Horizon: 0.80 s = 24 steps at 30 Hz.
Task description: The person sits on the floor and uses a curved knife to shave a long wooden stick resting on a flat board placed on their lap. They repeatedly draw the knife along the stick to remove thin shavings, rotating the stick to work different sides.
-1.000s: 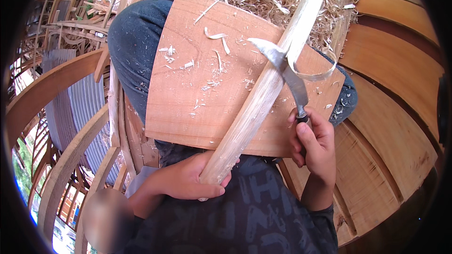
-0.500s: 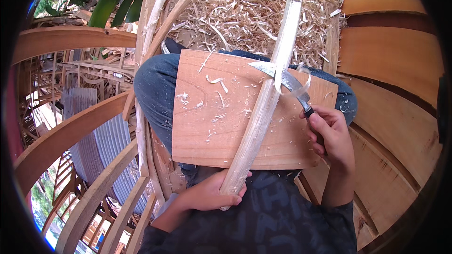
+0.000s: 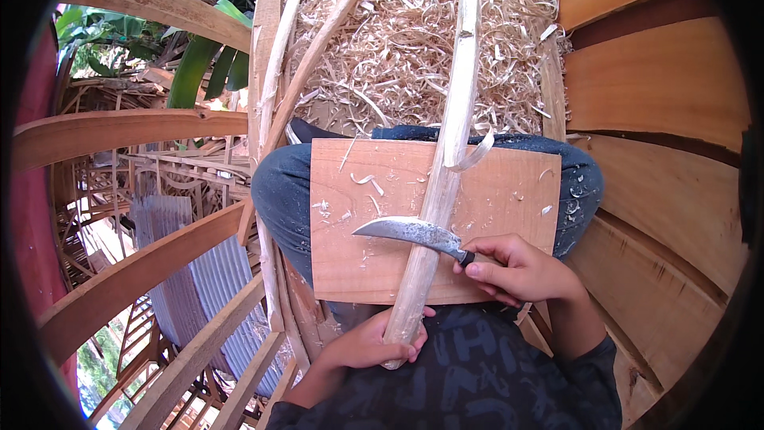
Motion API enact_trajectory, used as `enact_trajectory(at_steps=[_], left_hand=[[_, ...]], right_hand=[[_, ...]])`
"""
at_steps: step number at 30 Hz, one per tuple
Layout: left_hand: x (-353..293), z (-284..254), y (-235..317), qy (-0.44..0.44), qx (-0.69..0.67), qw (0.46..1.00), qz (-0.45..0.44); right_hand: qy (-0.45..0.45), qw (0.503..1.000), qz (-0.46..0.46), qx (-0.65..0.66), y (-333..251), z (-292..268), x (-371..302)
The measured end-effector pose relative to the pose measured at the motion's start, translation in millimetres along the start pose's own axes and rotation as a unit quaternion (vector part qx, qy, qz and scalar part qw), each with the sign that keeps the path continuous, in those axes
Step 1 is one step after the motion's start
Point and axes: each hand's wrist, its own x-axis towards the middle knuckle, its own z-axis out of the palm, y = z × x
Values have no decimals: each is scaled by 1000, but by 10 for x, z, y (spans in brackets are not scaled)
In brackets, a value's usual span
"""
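Wrapped round the near end of a long pale wooden pole (image 3: pixel 436 199) is my left hand (image 3: pixel 386 340), closed, close to my shirt. The pole slants away from me across a flat wooden board (image 3: pixel 358 271) on my lap and on over the shavings. My right hand (image 3: pixel 517 269) grips the dark handle of a curved knife (image 3: pixel 414 232). Its blade lies across the pole, the tip pointing left. Farther up the pole, a curled shaving (image 3: pixel 476 153) is still attached. Small chips and curls are scattered on the board.
A thick heap of wood shavings (image 3: pixel 382 56) covers the floor beyond my knees. Two long sticks (image 3: pixel 330 36) lean at the left beside a slatted wooden railing (image 3: pixel 151 271). Wide wooden planks (image 3: pixel 652 80) form the right side. Corrugated sheets (image 3: pixel 231 279) show beyond the railing.
The knife has moved down the pole toward me, and my right hand has come nearer my body. The curl formerly at the blade now stays on the pole. The view has shifted.
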Motion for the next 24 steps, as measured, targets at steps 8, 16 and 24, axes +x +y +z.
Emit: enact_trajectory(at_steps=[8,16,24], left_hand=[[-6,13,11,-2,-12,1000,3],[-4,-20,-19,-7,-12,1000,-2],[19,-28,-20,-22,8,1000,1]], right_hand=[[-25,999,17,-19,-120,0,-32],[-7,1000,18,-18,-157,32,13],[11,999,29,-39,-240,3,22]])
